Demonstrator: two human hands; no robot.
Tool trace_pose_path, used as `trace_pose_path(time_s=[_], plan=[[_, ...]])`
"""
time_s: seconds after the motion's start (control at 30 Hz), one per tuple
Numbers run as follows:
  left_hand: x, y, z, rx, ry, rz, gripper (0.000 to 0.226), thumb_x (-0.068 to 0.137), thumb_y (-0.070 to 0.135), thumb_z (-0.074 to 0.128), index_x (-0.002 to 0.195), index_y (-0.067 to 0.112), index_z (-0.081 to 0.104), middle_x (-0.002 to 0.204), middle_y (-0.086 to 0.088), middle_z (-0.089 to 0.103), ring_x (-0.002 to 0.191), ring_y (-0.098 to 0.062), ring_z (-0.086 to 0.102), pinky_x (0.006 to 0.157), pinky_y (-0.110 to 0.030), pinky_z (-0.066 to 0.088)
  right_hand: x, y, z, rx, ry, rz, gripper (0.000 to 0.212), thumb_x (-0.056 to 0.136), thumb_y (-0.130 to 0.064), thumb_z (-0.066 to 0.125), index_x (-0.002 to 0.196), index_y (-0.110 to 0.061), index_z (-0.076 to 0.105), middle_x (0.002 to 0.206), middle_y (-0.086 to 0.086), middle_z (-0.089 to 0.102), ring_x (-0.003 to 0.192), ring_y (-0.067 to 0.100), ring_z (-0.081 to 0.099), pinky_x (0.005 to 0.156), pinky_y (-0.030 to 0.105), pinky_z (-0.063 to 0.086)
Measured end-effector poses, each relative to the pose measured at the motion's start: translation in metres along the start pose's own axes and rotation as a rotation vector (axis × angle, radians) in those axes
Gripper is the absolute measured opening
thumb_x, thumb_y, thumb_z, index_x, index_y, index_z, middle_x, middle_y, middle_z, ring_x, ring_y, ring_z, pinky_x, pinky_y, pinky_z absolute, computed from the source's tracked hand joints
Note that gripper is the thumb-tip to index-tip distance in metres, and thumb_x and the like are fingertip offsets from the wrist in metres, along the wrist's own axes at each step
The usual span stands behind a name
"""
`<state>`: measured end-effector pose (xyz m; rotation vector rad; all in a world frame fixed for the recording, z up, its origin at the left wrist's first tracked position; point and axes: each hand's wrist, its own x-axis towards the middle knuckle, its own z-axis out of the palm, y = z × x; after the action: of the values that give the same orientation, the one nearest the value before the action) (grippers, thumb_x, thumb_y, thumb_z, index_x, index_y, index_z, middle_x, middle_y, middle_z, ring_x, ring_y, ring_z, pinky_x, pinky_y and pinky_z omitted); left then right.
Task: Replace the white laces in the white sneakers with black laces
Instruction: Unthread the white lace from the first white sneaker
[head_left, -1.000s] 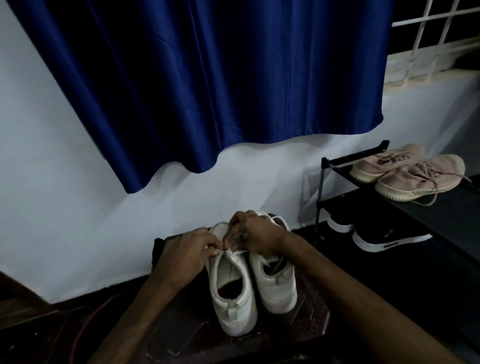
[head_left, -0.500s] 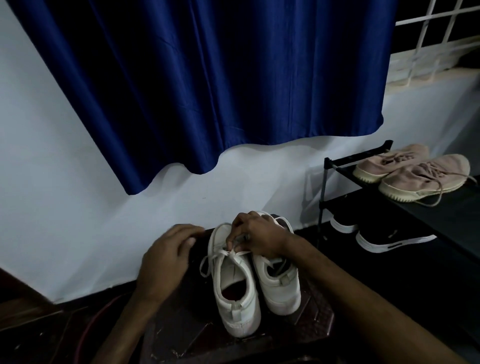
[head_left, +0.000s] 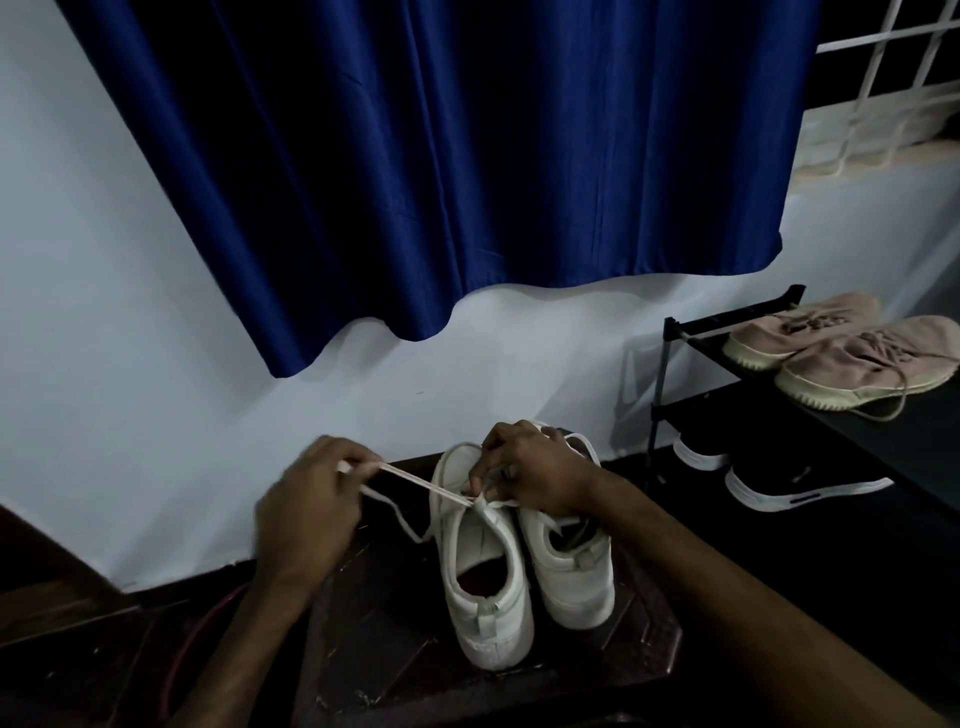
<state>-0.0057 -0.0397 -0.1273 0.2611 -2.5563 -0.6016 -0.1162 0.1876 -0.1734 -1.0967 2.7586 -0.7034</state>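
Observation:
Two white sneakers stand side by side, heels toward me, on a dark wooden stool (head_left: 649, 644). The left sneaker (head_left: 483, 587) has a white lace (head_left: 415, 480) drawn taut out to the left from its top eyelets. My left hand (head_left: 306, 514) pinches that lace's end, left of the shoe. My right hand (head_left: 530, 475) rests over the tongue area of the left sneaker, its fingers pinching the lace there. The right sneaker (head_left: 571, 571) stands beside it, partly hidden under my right wrist. No black lace is visible.
A black shoe rack (head_left: 670, 332) stands at the right with a pink pair (head_left: 852, 364) on top and a black pair (head_left: 779, 478) below. A blue curtain (head_left: 441, 166) hangs over the white wall behind. A red cord (head_left: 182, 644) lies on the dark floor at left.
My left hand has gone from the shoe's top out to the left and now pulls a length of white lace taut. My right hand has stayed on the left sneaker.

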Motion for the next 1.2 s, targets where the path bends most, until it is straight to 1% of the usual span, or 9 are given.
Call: trace_pose_path(time_s=[0.07, 0.17, 0.33, 0.47, 0.77, 0.93, 1.07, 1.17, 1.2], plan=[[0.001, -0.025, -0.015, -0.054, 0.077, -0.127, 0.008, 0.089, 0.033, 0.065, 0.082, 0.034, 0.064, 0.09, 0.017, 0.063, 0.073, -0.014, 0.059, 0.07, -0.032, 0.044, 0.001, -0.001, 0.0, 0.0, 0.006, 0.007, 0.027, 0.077, -0.043, 0.069, 0.099, -0.058, 0.06, 0.103, -0.024, 0.044, 0.105, 0.003, 0.043, 0.097, 0.047, 0.038], [-0.004, -0.043, -0.017, 0.004, -0.112, -0.21, 0.015, 0.088, 0.032, 0.068, 0.075, 0.04, 0.064, 0.086, 0.013, 0.068, 0.078, -0.019, 0.063, 0.068, -0.031, 0.042, 0.001, -0.001, 0.001, 0.002, 0.017, 0.015, 0.025, 0.077, -0.043, 0.07, 0.097, -0.056, 0.062, 0.105, -0.023, 0.047, 0.101, -0.001, 0.039, 0.099, 0.045, 0.036], [-0.008, -0.006, 0.006, -0.097, -0.268, 0.121, 0.019, 0.089, 0.022, 0.067, 0.1, 0.037, 0.071, 0.105, 0.025, 0.064, 0.095, 0.002, 0.059, 0.082, -0.024, 0.045, 0.0, -0.003, 0.0, 0.016, 0.013, 0.011, 0.024, 0.078, -0.042, 0.07, 0.098, -0.054, 0.063, 0.105, -0.023, 0.046, 0.101, -0.002, 0.038, 0.099, 0.046, 0.036], [-0.008, 0.023, 0.029, -0.022, -0.48, 0.179, 0.015, 0.09, 0.034, 0.064, 0.101, 0.038, 0.071, 0.104, 0.023, 0.064, 0.096, 0.004, 0.059, 0.085, -0.028, 0.05, -0.001, -0.004, 0.0, 0.018, 0.011, 0.005, 0.024, 0.078, -0.04, 0.071, 0.098, -0.052, 0.064, 0.104, -0.023, 0.046, 0.105, 0.005, 0.044, 0.097, 0.044, 0.037], [-0.016, 0.023, 0.029, 0.267, -0.367, 0.296, 0.012, 0.099, 0.033, 0.047, 0.103, 0.031, 0.057, 0.108, 0.012, 0.054, 0.103, -0.011, 0.056, 0.074, -0.029, 0.042, -0.001, -0.004, 0.0, 0.029, 0.041, 0.012, 0.024, 0.076, -0.041, 0.072, 0.095, -0.052, 0.065, 0.105, -0.021, 0.053, 0.103, 0.0, 0.046, 0.098, 0.04, 0.038], [0.005, -0.025, -0.014, 0.348, -0.235, 0.144, 0.012, 0.093, 0.023, 0.055, 0.088, 0.034, 0.056, 0.092, 0.011, 0.051, 0.087, -0.017, 0.061, 0.068, -0.035, 0.049, -0.002, -0.007, 0.0, 0.026, 0.042, 0.03, 0.023, 0.078, -0.041, 0.07, 0.095, -0.054, 0.064, 0.105, -0.022, 0.05, 0.111, 0.003, 0.045, 0.101, 0.047, 0.032], [0.007, -0.04, -0.028, 0.416, -0.429, -0.005, 0.021, 0.091, 0.018, 0.053, 0.081, 0.037, 0.053, 0.091, 0.01, 0.049, 0.092, -0.016, 0.06, 0.076, -0.035, 0.047, 0.0, -0.005, 0.002, 0.034, 0.03, 0.025, 0.023, 0.077, -0.04, 0.071, 0.095, -0.052, 0.064, 0.102, -0.022, 0.047, 0.102, 0.001, 0.044, 0.101, 0.048, 0.034], [-0.001, -0.027, -0.008, 0.294, -0.415, 0.063, 0.009, 0.093, 0.029, 0.058, 0.096, 0.037, 0.059, 0.101, 0.014, 0.054, 0.1, -0.012, 0.058, 0.079, -0.033, 0.046, 0.001, -0.005, 0.002, 0.039, 0.038, 0.006, 0.024, 0.077, -0.04, 0.07, 0.096, -0.053, 0.064, 0.103, -0.021, 0.048, 0.097, -0.001, 0.041, 0.1, 0.048, 0.036], [-0.002, -0.02, -0.002, 0.188, -0.391, 0.071, 0.016, 0.092, 0.028, 0.061, 0.106, 0.037, 0.061, 0.106, 0.015, 0.057, 0.103, -0.012, 0.058, 0.084, -0.034, 0.048, 0.001, -0.005, 0.002, 0.032, 0.045, 0.003, 0.023, 0.077, -0.04, 0.07, 0.096, -0.052, 0.064, 0.104, -0.02, 0.049, 0.097, -0.002, 0.041, 0.099, 0.047, 0.037]])
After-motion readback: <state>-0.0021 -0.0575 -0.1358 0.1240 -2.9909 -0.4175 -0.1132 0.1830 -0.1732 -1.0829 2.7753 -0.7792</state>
